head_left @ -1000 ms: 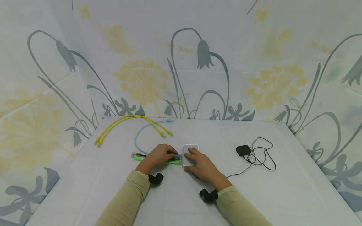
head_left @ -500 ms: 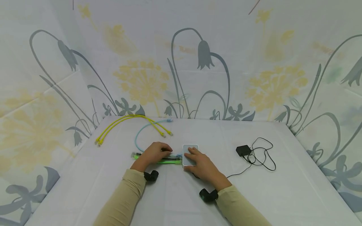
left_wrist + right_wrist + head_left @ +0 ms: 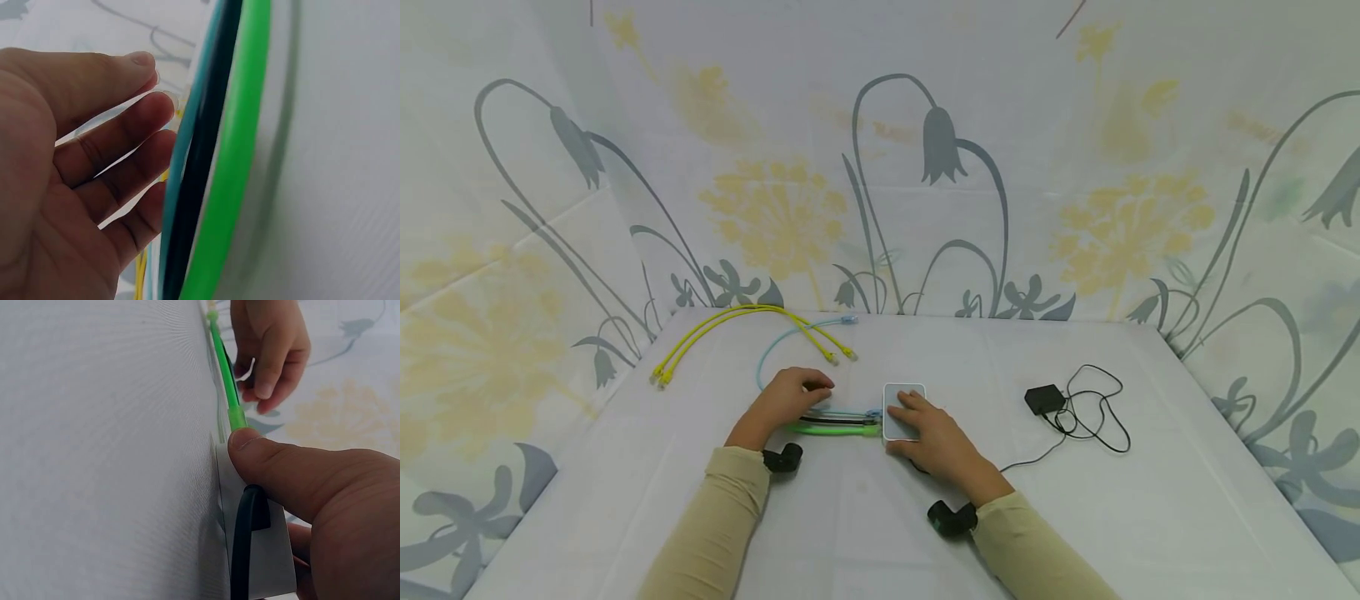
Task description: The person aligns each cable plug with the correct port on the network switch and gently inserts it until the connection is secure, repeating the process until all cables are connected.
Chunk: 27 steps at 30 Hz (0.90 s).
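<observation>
In the head view a small white-edged network switch point(image 3: 897, 428) lies on the table, gripped by my right hand point(image 3: 937, 435). Its thumb presses the near side and fingers lie over the top. A blue network cable point(image 3: 841, 412), a black one point(image 3: 837, 421) and a green one point(image 3: 835, 431) run side by side into its left side. My left hand point(image 3: 781, 400) hovers over these cables, its fingers loosely bent and holding nothing. In the left wrist view the fingertips are close beside the blue cable point(image 3: 187, 137). A dark power cord point(image 3: 242, 544) enters the switch near my right thumb.
Two yellow network cables point(image 3: 745, 309) lie at the back left, crossing the blue cable's free end point(image 3: 848, 320). At the right sits a black power adapter point(image 3: 1043, 400) with its cord point(image 3: 1105, 417) coiled loosely. A patterned cloth point(image 3: 880, 200) rises behind the table.
My left hand has drawn away from the plugs at the switch, leftward along the cables, uncovering more of them. My right hand and the switch have stayed in place.
</observation>
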Each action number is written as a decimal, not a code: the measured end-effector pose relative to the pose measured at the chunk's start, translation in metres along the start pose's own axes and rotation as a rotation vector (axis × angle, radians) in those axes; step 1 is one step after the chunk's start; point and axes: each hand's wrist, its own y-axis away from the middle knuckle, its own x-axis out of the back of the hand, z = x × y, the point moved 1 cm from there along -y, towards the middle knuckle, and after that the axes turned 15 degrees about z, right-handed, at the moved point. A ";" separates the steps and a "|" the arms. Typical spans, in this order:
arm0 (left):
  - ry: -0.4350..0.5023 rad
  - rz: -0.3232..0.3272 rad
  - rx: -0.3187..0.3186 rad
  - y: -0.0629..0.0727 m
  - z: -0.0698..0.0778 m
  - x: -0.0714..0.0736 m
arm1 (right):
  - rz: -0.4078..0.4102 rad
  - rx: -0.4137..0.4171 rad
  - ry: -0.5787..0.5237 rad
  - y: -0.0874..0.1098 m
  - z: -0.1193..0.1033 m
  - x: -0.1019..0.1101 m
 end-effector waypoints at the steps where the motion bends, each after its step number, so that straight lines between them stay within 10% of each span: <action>1: 0.003 0.007 0.001 0.000 -0.002 0.002 | -0.001 0.000 0.002 0.000 0.000 0.000; 27: -0.003 0.178 0.094 0.005 -0.041 0.051 | -0.002 -0.006 0.002 0.001 -0.003 0.002</action>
